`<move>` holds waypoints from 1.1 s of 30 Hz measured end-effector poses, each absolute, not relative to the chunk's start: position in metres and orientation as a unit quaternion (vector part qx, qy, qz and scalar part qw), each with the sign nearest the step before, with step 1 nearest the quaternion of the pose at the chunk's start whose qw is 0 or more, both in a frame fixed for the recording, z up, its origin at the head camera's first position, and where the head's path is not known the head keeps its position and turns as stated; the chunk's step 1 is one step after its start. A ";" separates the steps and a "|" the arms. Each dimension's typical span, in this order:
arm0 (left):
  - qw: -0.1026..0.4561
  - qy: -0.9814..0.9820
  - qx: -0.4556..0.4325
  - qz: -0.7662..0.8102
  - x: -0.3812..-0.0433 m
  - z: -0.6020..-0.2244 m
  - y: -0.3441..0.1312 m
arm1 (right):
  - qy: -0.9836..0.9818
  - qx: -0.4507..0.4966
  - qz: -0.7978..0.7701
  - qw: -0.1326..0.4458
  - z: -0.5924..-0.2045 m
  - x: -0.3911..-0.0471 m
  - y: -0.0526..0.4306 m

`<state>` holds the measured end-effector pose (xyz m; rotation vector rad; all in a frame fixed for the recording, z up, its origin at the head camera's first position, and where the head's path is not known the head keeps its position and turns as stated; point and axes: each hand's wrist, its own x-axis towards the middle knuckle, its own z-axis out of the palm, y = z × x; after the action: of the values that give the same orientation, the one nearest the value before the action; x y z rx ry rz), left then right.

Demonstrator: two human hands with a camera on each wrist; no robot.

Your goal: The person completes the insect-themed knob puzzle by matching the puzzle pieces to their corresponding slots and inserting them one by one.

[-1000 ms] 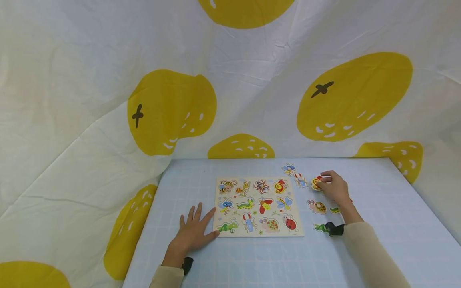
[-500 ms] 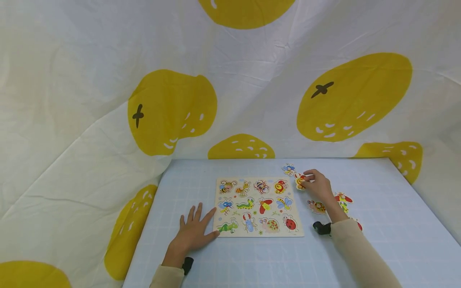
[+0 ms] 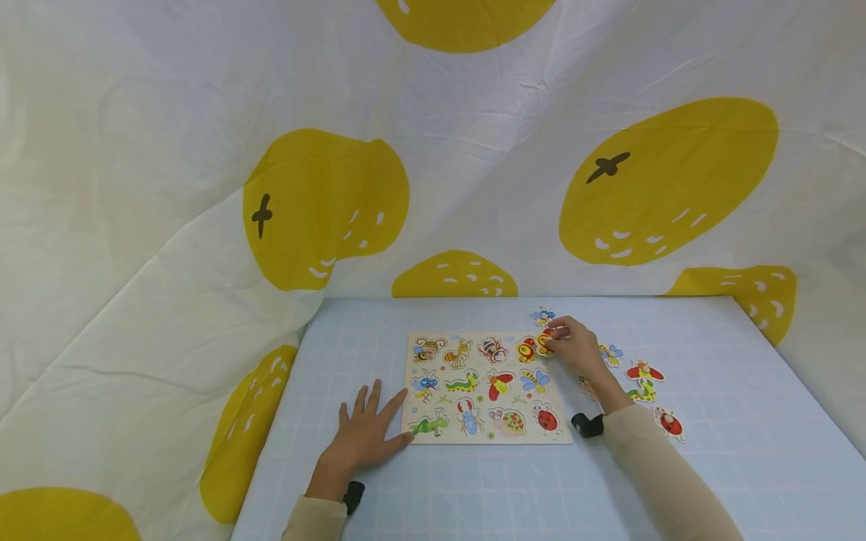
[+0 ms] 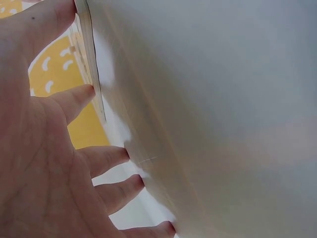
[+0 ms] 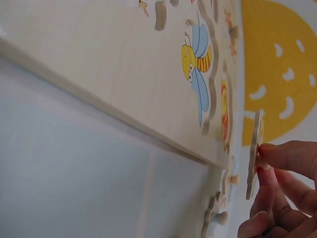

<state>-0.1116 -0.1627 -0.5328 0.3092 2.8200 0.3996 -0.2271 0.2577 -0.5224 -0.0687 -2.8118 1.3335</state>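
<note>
Pale blue covers the tabletop [image 3: 487,492], on which lies the insect puzzle board [image 3: 473,440], flat. The head view gives the full layout of its pictures; only the right wrist view shows the board's thickness and the depth of its cut recesses. Left hand [image 3: 365,433]: fingers straight and widely spread, nothing held. The left wrist view adds that thumb and index finger touch the board's edge while the other fingertips meet the tabletop. Right hand [image 3: 575,347]: thumb and fingers pinched on the snail piece [image 3: 543,343], which lies just beyond the fingertips, at the board's far right corner. From the right wrist it appears edge-on, steeply tilted and apart from the board. Loose to the right: a ladybird piece [image 3: 670,424] and a caterpillar piece [image 3: 642,390]. A round knob [image 5: 221,217] on another piece shows only at the right wrist.
</note>
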 end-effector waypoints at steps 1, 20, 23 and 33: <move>0.139 0.975 0.107 0.139 -0.112 -0.533 -0.163 | -0.904 -0.017 0.427 0.015 -0.522 -0.228 0.256; 0.141 0.975 0.104 0.139 -0.112 -0.533 -0.162 | -0.915 0.009 0.403 -0.003 -0.527 -0.232 0.229; 0.142 0.975 0.102 0.137 -0.112 -0.532 -0.162 | -0.919 0.003 0.393 -0.015 -0.529 -0.232 0.226; 0.143 0.975 0.100 0.140 -0.111 -0.532 -0.161 | -0.926 0.010 0.376 -0.029 -0.532 -0.232 0.223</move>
<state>-0.1114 -0.1609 -0.5317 0.2890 2.8121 0.4033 -0.2322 0.2226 -0.5322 0.0325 -2.9639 1.2040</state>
